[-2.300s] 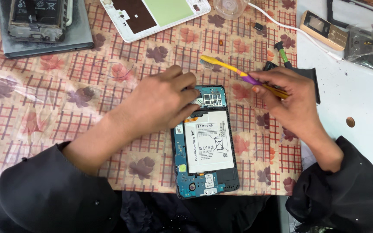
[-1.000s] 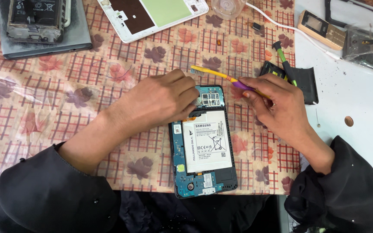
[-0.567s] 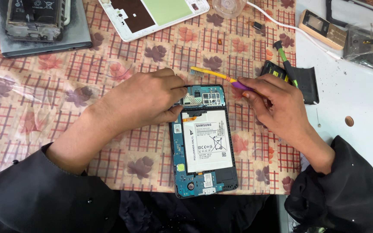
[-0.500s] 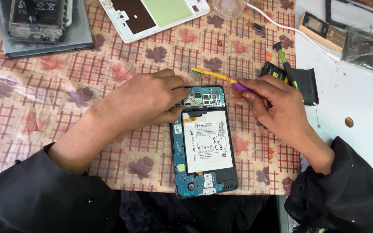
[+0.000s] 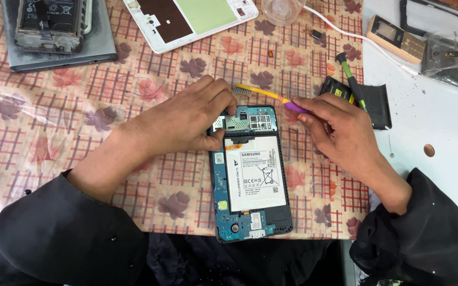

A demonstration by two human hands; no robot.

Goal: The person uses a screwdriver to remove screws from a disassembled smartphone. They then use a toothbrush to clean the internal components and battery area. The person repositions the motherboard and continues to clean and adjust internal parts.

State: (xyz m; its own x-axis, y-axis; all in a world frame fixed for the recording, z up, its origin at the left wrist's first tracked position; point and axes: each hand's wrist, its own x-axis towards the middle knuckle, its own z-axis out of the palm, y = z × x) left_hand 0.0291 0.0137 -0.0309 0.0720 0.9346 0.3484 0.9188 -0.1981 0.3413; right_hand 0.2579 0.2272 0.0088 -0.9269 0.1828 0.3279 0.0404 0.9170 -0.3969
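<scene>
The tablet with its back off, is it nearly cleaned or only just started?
Done: the tablet lies face down with its cover removed, so the white battery and the blue board show. In hand: the left hand pins its top corner, and the right hand holds a yellow toothbrush, bristles just above the top edge. Left: the battery sits in place, and no cover is back on.

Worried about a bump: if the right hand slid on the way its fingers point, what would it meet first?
Probably the left hand, whose fingertips rest on the opened tablet near the toothbrush bristles; depth is unclear.
</scene>
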